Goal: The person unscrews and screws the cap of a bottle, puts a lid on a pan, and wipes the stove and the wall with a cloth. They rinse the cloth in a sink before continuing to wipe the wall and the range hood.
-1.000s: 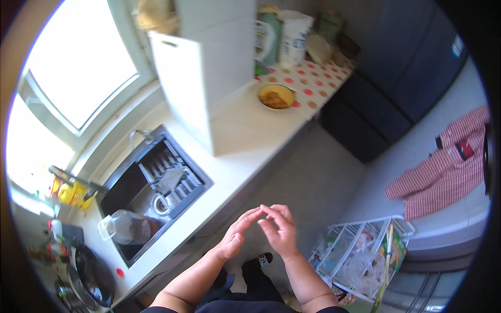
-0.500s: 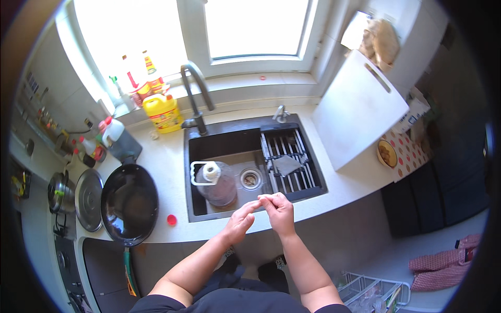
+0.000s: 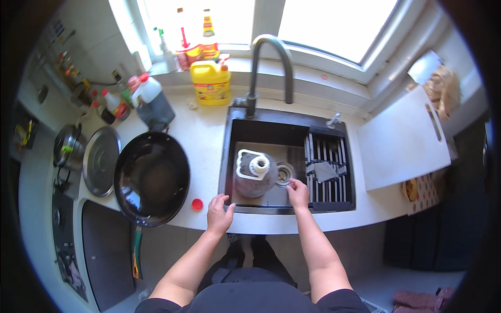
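A large clear plastic jug with a white handle and an uncapped white neck stands in the basin of the dark sink. My left hand is at the sink's front left rim, fingers apart and holding nothing. Over the front of the basin, to the right of the jug, is my right hand. Its thumb and forefinger are slightly apart, and nothing shows between them. The metal drain lies just beyond those fingertips. A small red cap rests on the counter, left of my left hand.
A black wok and a metal lid stand left of the sink. The dark tap arches behind it. A rack with a grey cloth covers its right side. A white cutting board leans at the right.
My hands were together in front of the sink; they have parted, the left to the rim and the right over the basin. The view has shifted, so the sink appears further right.
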`<state>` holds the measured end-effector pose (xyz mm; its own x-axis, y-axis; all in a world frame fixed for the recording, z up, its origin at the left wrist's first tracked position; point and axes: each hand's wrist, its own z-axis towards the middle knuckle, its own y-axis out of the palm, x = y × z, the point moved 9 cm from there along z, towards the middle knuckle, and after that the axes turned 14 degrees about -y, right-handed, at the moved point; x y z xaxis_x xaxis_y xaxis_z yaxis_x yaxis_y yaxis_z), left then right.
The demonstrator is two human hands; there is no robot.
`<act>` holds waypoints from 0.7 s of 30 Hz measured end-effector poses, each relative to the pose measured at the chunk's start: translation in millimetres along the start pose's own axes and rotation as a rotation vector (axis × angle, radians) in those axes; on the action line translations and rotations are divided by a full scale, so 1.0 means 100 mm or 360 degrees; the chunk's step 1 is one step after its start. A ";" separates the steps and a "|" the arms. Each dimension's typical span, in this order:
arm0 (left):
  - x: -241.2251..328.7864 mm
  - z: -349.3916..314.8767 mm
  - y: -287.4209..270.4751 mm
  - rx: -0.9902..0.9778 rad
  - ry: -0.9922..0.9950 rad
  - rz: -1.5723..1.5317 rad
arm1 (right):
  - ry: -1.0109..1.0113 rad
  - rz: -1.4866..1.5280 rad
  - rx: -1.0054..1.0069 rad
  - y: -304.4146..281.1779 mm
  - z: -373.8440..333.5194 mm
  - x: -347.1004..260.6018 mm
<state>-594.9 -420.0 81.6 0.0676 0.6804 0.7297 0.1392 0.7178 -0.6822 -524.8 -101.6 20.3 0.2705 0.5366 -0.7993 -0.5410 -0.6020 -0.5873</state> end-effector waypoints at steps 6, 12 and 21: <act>-0.43 -0.06 -0.40 0.0465 -0.0172 0.0694 | 0.0238 -0.0263 -0.0317 0.26 -0.19 -0.19; -0.71 0.03 -0.27 0.0415 -0.0279 0.0446 | -0.0352 0.0112 -0.0227 0.38 -0.53 -0.71; 0.38 -0.26 0.72 -0.0883 -0.1289 -0.2263 | -0.0744 0.0659 -0.0663 0.12 -0.55 -1.73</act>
<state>-557.1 -346.8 61.3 -0.8508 -0.3702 0.3731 -0.0471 0.7608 0.6473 -533.8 -234.1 144.6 -0.3065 0.3571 -0.8823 -0.1539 -0.9333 -0.3243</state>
